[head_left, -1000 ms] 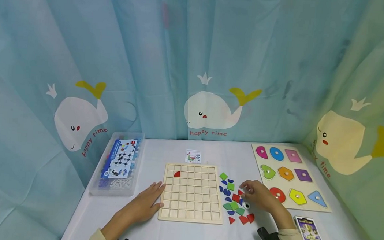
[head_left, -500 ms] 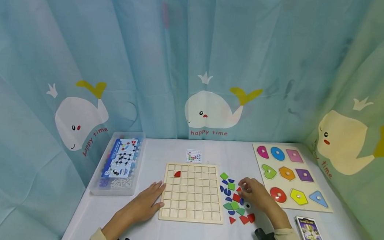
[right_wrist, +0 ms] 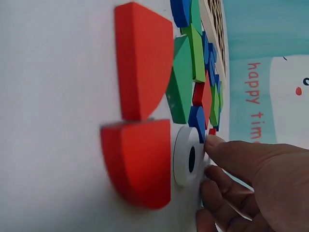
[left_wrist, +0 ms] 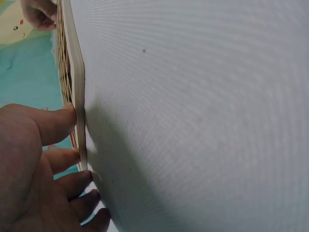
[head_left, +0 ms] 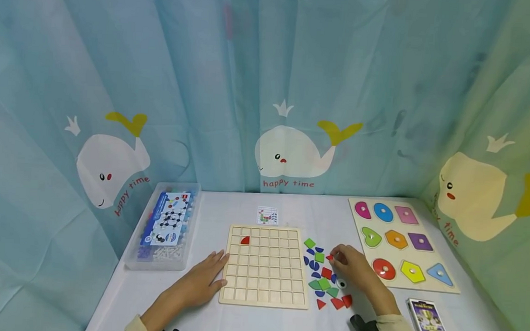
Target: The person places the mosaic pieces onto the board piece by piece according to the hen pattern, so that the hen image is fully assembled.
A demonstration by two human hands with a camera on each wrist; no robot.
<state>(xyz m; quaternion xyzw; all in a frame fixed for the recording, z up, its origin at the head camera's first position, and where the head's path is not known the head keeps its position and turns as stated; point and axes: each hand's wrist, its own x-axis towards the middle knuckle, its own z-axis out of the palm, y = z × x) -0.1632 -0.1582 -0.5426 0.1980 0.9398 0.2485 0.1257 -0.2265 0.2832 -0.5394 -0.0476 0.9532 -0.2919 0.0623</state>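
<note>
My left hand (head_left: 201, 280) lies flat at the left edge of the wooden grid board (head_left: 261, 304). In the left wrist view its thumb and fingertips (left_wrist: 67, 121) touch the board's rim, fingers fairly straight. One red quarter-circle piece (head_left: 245, 241) sits in an upper-left cell. To the right of the board, my right hand (head_left: 354, 268) pinches a small red piece (head_left: 329, 257), mostly hidden by the fingers. Beside that hand lie loose pieces: green squares (head_left: 319, 257), blue half-circles (head_left: 314, 265), a red square (head_left: 326, 273) and a white disc with a black dot (right_wrist: 189, 157).
A small pattern card (head_left: 267, 216) lies behind the board. At the left stands a clear plastic box (head_left: 163, 266) with a blue label. A shape puzzle board (head_left: 401, 244) and a purple card box (head_left: 429, 323) are at the right. Curtains hang behind the table.
My right hand has moved slightly away from me and to the left, and the small red piece has shifted with its fingertips. My left hand stays at the board's edge.
</note>
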